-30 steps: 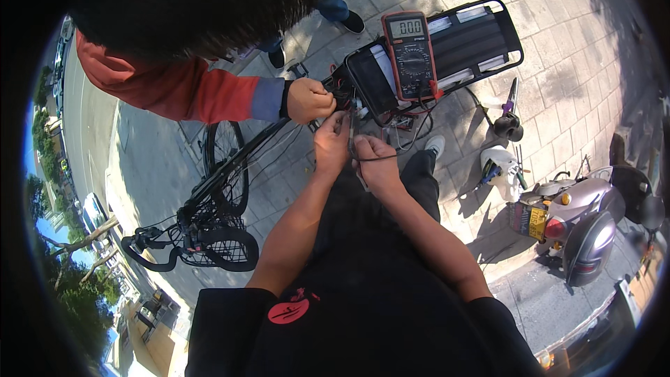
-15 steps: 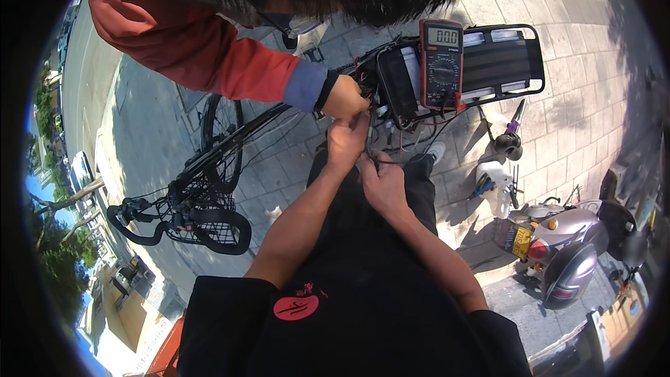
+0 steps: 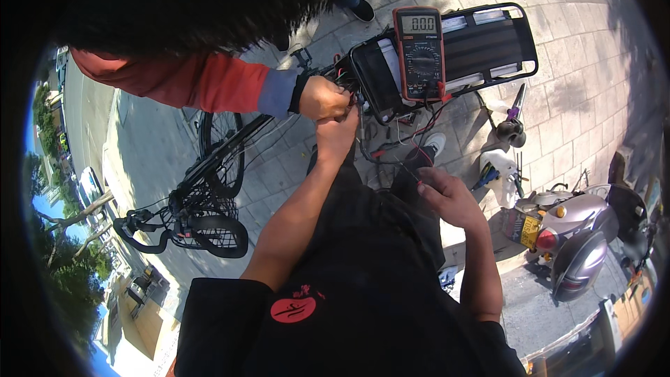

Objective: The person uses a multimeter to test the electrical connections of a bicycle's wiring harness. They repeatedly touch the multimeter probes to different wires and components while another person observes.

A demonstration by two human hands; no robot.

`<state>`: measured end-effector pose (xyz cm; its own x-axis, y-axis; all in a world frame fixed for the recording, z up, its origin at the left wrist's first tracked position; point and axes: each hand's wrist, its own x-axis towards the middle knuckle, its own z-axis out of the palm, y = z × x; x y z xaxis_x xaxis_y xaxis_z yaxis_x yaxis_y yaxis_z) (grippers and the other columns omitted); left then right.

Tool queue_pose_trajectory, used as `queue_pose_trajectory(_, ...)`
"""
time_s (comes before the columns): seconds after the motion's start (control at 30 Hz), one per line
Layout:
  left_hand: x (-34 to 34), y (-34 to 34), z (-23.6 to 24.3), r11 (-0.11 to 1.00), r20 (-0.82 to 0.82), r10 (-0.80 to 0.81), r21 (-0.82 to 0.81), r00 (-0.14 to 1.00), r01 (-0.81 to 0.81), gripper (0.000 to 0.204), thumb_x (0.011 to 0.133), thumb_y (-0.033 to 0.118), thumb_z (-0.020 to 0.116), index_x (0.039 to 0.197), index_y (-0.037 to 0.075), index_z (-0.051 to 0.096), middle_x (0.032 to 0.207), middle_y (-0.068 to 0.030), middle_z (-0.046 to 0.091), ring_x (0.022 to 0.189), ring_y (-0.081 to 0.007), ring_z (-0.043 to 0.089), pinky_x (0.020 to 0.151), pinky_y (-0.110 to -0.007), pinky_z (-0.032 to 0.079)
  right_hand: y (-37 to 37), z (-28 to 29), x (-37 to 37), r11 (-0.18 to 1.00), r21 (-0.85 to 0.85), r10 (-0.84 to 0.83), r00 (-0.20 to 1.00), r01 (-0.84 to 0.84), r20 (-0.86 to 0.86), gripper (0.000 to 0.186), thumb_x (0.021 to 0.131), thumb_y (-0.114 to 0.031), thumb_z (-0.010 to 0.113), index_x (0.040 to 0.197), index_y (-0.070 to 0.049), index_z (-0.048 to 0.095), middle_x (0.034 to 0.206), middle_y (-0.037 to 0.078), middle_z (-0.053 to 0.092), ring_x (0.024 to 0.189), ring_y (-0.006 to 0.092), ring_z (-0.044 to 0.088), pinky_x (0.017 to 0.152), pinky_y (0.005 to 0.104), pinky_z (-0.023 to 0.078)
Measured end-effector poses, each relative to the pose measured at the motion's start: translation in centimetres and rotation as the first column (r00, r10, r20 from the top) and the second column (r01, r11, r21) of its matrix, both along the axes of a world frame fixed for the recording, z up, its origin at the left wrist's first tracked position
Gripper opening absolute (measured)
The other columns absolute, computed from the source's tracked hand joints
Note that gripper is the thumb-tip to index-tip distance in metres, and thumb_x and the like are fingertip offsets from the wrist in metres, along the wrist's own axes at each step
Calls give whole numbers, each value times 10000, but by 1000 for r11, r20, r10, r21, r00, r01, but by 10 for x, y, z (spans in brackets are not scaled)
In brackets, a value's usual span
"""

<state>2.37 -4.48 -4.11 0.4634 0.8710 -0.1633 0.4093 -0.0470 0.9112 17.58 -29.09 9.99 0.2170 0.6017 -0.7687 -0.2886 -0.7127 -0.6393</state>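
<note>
Moved since the earlier frame: right hand (image 3: 448, 195), from close beside the left hand (image 3: 336, 141) out to the near right. Largest first: one black metal bicycle (image 3: 225, 155), stretching from handlebars at left to a black rear rack (image 3: 481, 42) at far right; one silver-lilac scooter with rounded bodywork (image 3: 579, 237), parked at right; one red-edged, black rectangular multimeter (image 3: 421, 59), lying on the bicycle's rear end, far side. Two bare hands in use, plus one co-worker's hand (image 3: 323, 98) from a red sleeve, just beside the left one. Left fingers bunched at a tangle of thin coloured wires (image 3: 342, 73); exact hold hidden, no way to tell. Right fingers pinched narrow, apparently on one thin dark lead with a red end (image 3: 412, 172), right of centre, nearer than the multimeter. Probably light, flexible along the cord, stiffer at the end; best gripped by the red part, without tugging. Wires too tangled to count.
</note>
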Motion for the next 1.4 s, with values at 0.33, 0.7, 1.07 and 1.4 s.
queue_pose_trajectory(0.33, 17, -1, 15, 893, 36, 295, -367, 955, -262, 188, 990, 10, 829, 1163, 8, 756, 1052, 7, 738, 865, -58, 678, 745, -245, 534, 7, -19, 32, 929, 334, -47, 945, 161, -325, 259, 1039, -102, 730, 1286, -25, 722, 859, -61, 575, 778, 39, 488, 695, 242, 417)
queue_pose_trajectory(0.7, 18, -7, 24, 975, -231, 175, -94, 957, -201, 129, 1035, 86, 811, 1035, 7, 710, 780, 69, 596, 700, -23, 522, 653, -210, 384, -54, -68, 54, 888, 311, -54, 746, 340, -664, 143, 1038, -30, 704, 1175, -3, 740, 949, -1, 708, 821, 66, 643, 743, 257, 512)
queue_pose_trajectory(1.07, 7, 4, 24, 984, -234, 148, -63, 961, -167, 251, 1045, 182, 826, 910, -10, 738, 698, 93, 567, 622, 0, 440, 585, -209, 318, -60, -113, 27, 974, 181, -6, 807, 139, -591, 208, 1047, -34, 668, 1246, 1, 719, 929, 4, 728, 781, 62, 616, 718, 257, 508)
queue_pose_trajectory(1.4, 14, 8, 25, 998, -100, 65, 14, 993, -64, 304, 1049, 275, 831, 990, -10, 744, 785, 26, 673, 703, -53, 558, 672, -252, 449, 0, -162, -62, 924, 177, -292, 925, 338, -244, 246, 1108, -139, 647, 1310, -1, 674, 976, 34, 731, 900, 121, 647, 828, 307, 530)
